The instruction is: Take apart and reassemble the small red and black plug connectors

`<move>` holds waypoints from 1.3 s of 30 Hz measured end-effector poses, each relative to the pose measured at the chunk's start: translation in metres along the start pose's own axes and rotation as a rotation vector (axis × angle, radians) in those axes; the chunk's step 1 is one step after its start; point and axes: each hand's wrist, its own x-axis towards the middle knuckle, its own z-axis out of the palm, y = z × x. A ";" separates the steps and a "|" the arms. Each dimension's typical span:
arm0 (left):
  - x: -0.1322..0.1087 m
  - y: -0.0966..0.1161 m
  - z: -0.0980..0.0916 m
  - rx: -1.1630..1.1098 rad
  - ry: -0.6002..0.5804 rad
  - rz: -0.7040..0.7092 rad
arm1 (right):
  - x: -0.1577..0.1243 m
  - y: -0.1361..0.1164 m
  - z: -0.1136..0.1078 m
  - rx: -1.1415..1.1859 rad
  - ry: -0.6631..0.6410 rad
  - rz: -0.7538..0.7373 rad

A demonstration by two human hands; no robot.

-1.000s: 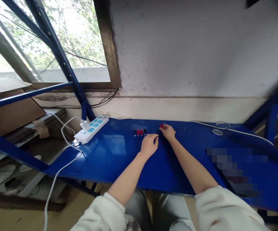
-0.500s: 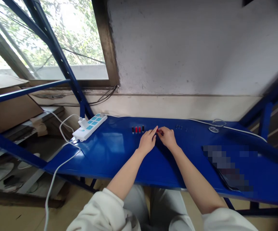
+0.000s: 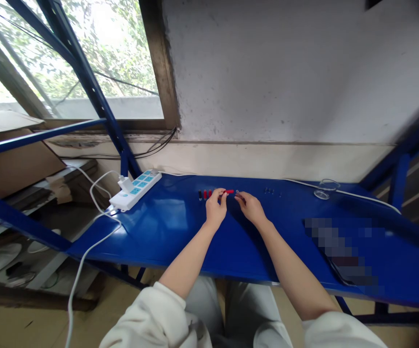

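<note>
In the head view, my left hand (image 3: 216, 209) pinches a slim red tube (image 3: 229, 191) that points to the right. My right hand (image 3: 252, 207) is a short gap away, its fingertips closed on a small clear piece (image 3: 237, 192) whose kind I cannot make out. Left of my left hand, a black tube (image 3: 200, 195) and two red tubes (image 3: 205, 194) stand in a row on the blue table (image 3: 180, 241). Part of this row is hidden behind my left hand. Several tiny clear pieces (image 3: 269, 191) lie to the right of my right hand.
A white power strip (image 3: 137, 191) with a plug and cable lies at the left. Toward the right back sits a round clear container (image 3: 321, 194) beside a white cable (image 3: 369, 200). A dark, blurred-out flat object (image 3: 340, 256) lies at the right front.
My hands have drawn apart. The left hand has shifted left with the red tube, which now shows lengthwise; the clear piece shows at my right fingertips.
</note>
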 end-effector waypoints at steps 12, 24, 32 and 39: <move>-0.002 -0.002 0.005 -0.181 0.009 0.001 | -0.001 0.002 0.000 -0.050 0.017 0.000; -0.002 -0.004 0.006 -0.218 -0.048 -0.033 | -0.002 0.001 -0.002 -0.108 0.039 0.040; -0.004 -0.009 0.009 -0.159 -0.143 -0.029 | -0.002 -0.005 0.002 -0.028 -0.008 -0.018; -0.002 -0.008 0.008 -0.126 -0.127 -0.035 | -0.002 -0.011 0.006 -0.025 -0.054 0.037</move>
